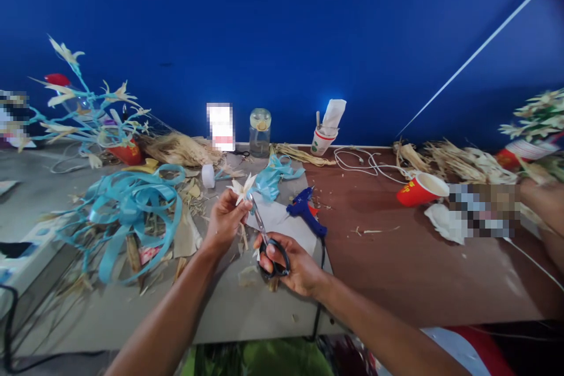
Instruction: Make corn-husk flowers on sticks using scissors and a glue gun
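Observation:
My left hand (224, 220) pinches a small cream flower (242, 187) made of pale, husk-like petals, held upright above the table. In my right hand (297, 264) is a pair of scissors (277, 259) with black handles, my fingers through the loops. Its blades point up and away from me, with the tips close to the flower's base at my left fingertips. Whether the blades touch the flower, I cannot tell. Behind my hands lies crumpled light blue ribbon (274, 179). To their right, a blue glue gun (306, 211) rests by a white sheet (282, 220).
A heap of light blue ribbon (127, 205) and husk scraps (189, 205) covers the left side. A roll of white tape (208, 176), a glass jar (259, 132) and a red paper cup (420, 189) stand farther back. Another person's arm (544, 202) is at far right.

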Demonstrator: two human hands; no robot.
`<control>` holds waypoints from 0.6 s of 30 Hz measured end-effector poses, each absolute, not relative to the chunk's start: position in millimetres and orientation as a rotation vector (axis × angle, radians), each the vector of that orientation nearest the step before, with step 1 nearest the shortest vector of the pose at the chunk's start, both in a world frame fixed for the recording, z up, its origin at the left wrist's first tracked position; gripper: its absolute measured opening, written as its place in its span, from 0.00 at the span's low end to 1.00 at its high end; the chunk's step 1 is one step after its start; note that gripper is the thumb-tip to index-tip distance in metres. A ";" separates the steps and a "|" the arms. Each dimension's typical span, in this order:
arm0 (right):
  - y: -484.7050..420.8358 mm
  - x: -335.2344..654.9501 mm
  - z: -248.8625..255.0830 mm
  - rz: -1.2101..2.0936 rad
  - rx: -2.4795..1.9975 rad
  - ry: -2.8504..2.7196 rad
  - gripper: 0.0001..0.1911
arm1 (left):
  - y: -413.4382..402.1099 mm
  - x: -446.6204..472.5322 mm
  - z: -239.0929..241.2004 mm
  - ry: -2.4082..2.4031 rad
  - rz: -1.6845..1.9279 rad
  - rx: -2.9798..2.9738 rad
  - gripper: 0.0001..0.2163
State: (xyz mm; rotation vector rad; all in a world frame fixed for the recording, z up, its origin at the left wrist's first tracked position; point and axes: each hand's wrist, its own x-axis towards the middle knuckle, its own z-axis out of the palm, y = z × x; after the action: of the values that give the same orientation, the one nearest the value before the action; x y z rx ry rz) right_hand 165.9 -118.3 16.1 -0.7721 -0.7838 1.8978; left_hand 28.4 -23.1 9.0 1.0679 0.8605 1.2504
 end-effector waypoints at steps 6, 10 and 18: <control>-119.1 171.0 14.0 2.040 -0.642 -0.686 0.23 | -22.2 23.0 8.4 0.837 1.263 1.031 0.13; -117.7 177.4 10.9 2.146 -0.558 -0.607 0.23 | -25.1 23.4 13.5 0.834 1.278 1.004 0.14; -114.5 183.9 9.6 2.204 -0.469 -0.660 0.23 | -29.5 26.1 18.5 0.840 1.307 0.969 0.13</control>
State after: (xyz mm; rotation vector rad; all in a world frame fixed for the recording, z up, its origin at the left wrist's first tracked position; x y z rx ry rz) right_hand 183.9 -114.5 9.6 -0.4689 -0.6603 2.2036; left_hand 26.1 -29.5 18.5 0.9693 0.8401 1.3066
